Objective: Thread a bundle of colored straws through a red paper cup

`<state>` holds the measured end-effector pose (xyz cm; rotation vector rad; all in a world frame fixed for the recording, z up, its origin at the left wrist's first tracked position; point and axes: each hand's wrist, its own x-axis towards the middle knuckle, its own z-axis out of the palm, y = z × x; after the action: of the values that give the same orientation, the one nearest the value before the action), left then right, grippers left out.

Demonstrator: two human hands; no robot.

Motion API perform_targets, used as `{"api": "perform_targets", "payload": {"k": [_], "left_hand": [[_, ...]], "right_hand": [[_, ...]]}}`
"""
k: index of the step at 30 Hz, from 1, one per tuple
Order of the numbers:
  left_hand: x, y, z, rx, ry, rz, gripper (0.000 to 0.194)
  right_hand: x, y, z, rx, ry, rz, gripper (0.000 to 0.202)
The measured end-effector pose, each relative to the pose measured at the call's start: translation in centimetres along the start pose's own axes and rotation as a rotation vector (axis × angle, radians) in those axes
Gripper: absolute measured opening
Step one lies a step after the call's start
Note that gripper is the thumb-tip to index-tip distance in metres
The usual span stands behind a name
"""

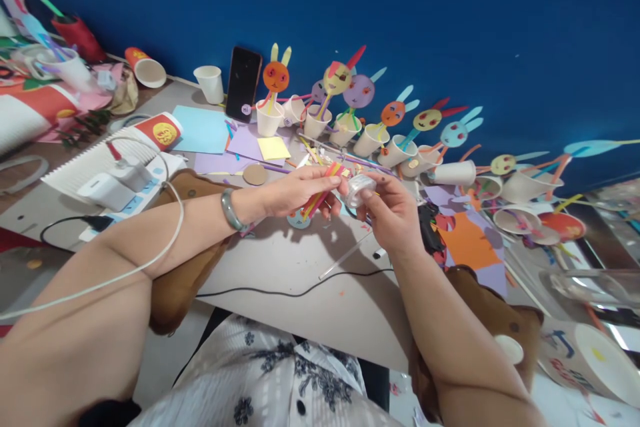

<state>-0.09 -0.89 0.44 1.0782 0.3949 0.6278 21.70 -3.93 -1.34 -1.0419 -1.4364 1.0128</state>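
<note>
Above the table, my left hand (295, 188) pinches a small bundle of red and yellow strips (314, 205), possibly pipe cleaners or paper. My right hand (397, 213) grips a roll of clear tape (358, 189) close beside my left fingertips. A light blue round paper face (299, 219) shows just under the strips; whether it is joined to them I cannot tell. Along the wall stand several white paper cups (270, 119) bearing paper rabbit heads, such as an orange one (276, 77). Beneath my hands lies a thin clear stick (345, 257).
A black phone (243, 83) leans on the blue wall. Coloured paper sheets (203, 130) lie at the back left, an orange sheet (470, 240) at right. A power strip with chargers (113, 183) sits left; its white cable crosses my left arm. A black cable (300, 293) runs along the front.
</note>
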Motion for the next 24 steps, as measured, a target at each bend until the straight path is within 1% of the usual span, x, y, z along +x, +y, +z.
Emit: {"api": "perform_targets", "payload": {"k": [3, 7, 10, 12, 14, 15, 17, 19, 21, 22, 24], "left_hand": [[-0.1, 0.2, 0.0, 0.019, -0.023, 0.028, 0.035], [-0.2, 0.3, 0.2, 0.022, -0.068, 0.062, 0.037], [-0.2, -0.1, 0.3, 0.017, -0.056, 0.068, 0.035], [-0.2, -0.4, 0.4, 0.039, -0.022, 0.070, 0.031], [-0.1, -0.6, 0.4, 0.077, 0.005, 0.072, 0.028], [-0.1, -0.7, 0.4, 0.096, 0.010, 0.076, 0.028], [-0.1, -0.7, 0.4, 0.138, 0.011, 0.092, 0.029], [-0.1, -0.7, 0.3, 0.191, 0.005, 0.119, 0.034], [-0.2, -0.7, 0.3, 0.264, 0.001, 0.151, 0.039], [-0.3, -0.7, 0.3, 0.306, -0.001, 0.166, 0.041], [-0.5, -0.7, 0.4, 0.393, 0.001, 0.190, 0.042]], "right_hand": [[-0.2, 0.0, 0.1, -0.050, 0.017, -0.062, 0.043], [-0.3, 0.1, 0.1, -0.075, -0.020, -0.078, 0.038], [-0.3, 0.1, -0.1, -0.187, -0.015, -0.116, 0.030], [-0.3, -0.1, -0.2, -0.338, 0.057, -0.232, 0.032], [-0.5, -0.5, -0.3, -0.515, 0.127, -0.392, 0.034], [-0.7, -0.7, -0.2, -0.598, 0.145, -0.465, 0.033], [-1.0, -1.3, 0.0, -0.730, 0.157, -0.562, 0.026], [-1.4, -1.8, 0.4, -0.808, 0.166, -0.630, 0.017], [-1.7, -2.2, 0.7, -0.835, 0.178, -0.692, 0.010], [-1.8, -2.4, 0.8, -0.840, 0.183, -0.706, 0.007], [-1.9, -2.6, 0.9, -0.840, 0.190, -0.679, 0.003]]}}
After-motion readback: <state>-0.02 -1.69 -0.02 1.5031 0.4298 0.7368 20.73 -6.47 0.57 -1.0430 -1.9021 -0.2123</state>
